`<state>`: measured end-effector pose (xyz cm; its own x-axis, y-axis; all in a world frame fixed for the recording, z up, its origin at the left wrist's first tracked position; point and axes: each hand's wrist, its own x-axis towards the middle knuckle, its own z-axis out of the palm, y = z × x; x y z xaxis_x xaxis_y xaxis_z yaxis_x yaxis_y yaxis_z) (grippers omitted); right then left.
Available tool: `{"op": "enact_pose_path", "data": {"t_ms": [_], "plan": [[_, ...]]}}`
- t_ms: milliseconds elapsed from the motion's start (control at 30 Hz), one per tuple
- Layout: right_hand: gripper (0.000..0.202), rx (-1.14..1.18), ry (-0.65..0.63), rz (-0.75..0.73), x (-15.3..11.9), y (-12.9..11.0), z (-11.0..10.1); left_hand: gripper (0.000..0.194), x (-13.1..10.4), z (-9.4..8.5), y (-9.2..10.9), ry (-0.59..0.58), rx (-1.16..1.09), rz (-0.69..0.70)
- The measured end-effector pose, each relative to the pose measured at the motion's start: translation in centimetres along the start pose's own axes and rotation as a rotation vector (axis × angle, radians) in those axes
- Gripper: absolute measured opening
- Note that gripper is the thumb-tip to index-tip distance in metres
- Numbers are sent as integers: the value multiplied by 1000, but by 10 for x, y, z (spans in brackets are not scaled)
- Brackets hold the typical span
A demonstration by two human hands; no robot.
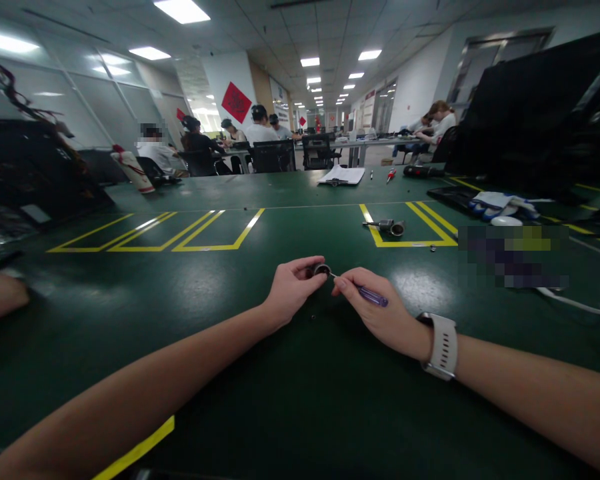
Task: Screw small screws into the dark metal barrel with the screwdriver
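My left hand [296, 285] grips a small round metal part [322, 269] whose hollow end faces my right hand. Between the fingers of my right hand [373, 303] is a screwdriver [373, 295] with a purple see-through handle. Its thin shaft points left, and the tip meets the opening of the metal part; the exact contact is too small to make out. A tiny dark piece [313, 317] lies on the green tabletop just below my hands. Farther off, a metal part with a shaft and a cup-shaped end [391, 227] rests inside a yellow-taped box.
A small nut-like ring [433, 248] lies near the yellow tape [415, 244]. Gloves [503, 205], a white cable [575, 301] and a black monitor [540, 113] are on the right. A clipboard with paper [342, 176] lies at the back. Another person's arm [0, 293] shows at the left edge.
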<state>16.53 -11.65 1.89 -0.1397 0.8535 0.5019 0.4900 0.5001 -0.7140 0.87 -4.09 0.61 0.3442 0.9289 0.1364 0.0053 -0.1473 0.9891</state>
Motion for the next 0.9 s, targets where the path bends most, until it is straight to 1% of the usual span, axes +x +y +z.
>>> {"op": "enact_pose_path", "data": {"t_ms": [167, 300, 700, 900], "plan": [[20, -10, 7, -16, 0, -1, 0, 34, 2, -1, -3, 4, -1, 6], [19, 2, -3, -31, -1, 0, 1, 33, 3, -1, -3, 28, 3, 6], [18, -20, -14, -56, -3, 0, 0, 28, 3, -1, -4, 4, 25, 19], [19, -52, -11, -78, -4, 0, 2, 28, 4, -1, -4, 30, 34, 3]]}}
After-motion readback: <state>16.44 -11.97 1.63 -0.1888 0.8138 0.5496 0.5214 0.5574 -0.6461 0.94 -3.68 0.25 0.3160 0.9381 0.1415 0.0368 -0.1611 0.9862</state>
